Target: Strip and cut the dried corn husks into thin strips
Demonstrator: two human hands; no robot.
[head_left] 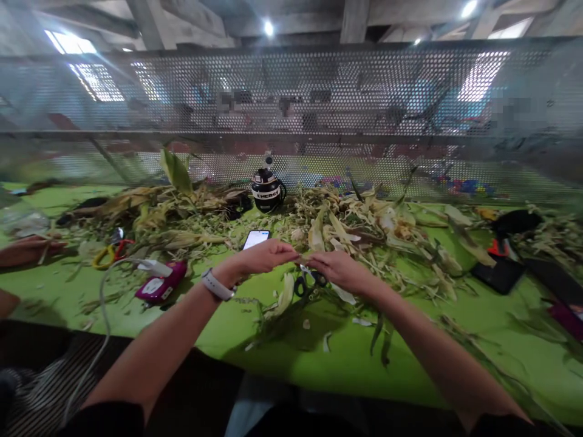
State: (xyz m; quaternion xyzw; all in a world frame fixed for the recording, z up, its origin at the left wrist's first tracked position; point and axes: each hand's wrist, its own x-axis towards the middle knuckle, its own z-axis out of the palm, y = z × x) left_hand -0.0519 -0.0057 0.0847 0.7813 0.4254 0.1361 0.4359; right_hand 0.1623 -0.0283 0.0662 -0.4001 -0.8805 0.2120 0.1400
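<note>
Husk piece [303,259]: one, pinched by left hand [268,256], right hand [341,271]; one phone [255,239] near.

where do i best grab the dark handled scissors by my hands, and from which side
Likely by the loops of the scissors, coming from the near side of the table: the loops sit apart and lie nearer the person, while the blades seem to point away beneath the hands, their tips hard to make out.

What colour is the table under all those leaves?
The table is bright green, seen best in the head view, the only one here.
</note>
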